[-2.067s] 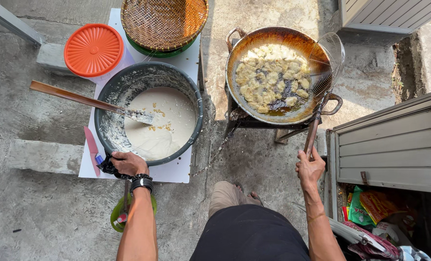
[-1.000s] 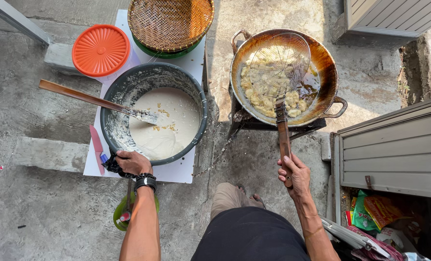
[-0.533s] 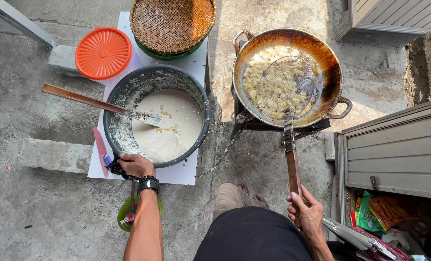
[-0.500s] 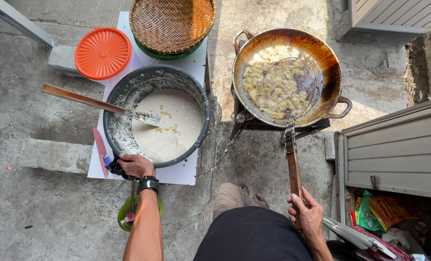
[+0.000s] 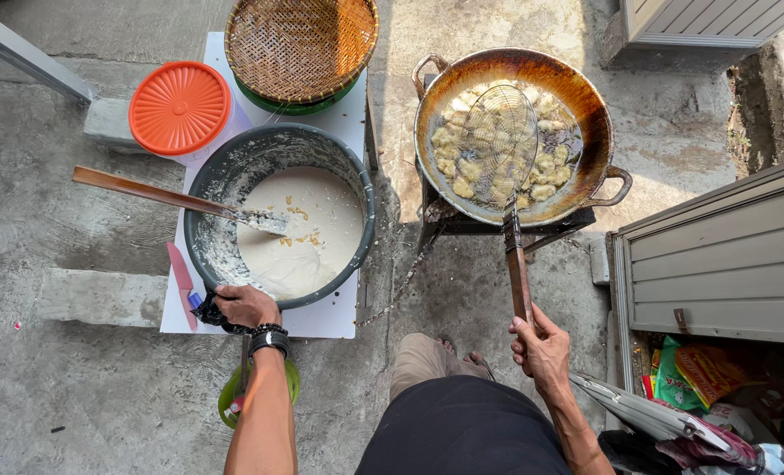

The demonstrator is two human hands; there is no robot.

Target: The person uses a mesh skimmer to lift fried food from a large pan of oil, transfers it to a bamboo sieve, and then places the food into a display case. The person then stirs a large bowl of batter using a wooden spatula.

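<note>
The wire skimmer lies with its round mesh head over the frying pieces in the wok, its long wooden handle running back toward me. My right hand is clenched around the near end of that handle, thumb on top. The wok sits on a dark burner stand on the concrete floor; the pieces float pale yellow in oil beneath the mesh (whether the mesh touches them I cannot tell).

My left hand rests at the near rim of the dark batter basin, fingers closed on a dark cloth against that rim. A beaded band circles the wrist. The basin holds pale batter, with a wooden-handled spatula leaning in from the left, blade in the batter.

The basin stands on a white board. A pink scraper lies on the board just beside the basin. Beyond the basin stand an orange-lidded container and a woven basket. A grey cabinet stands to my right.
</note>
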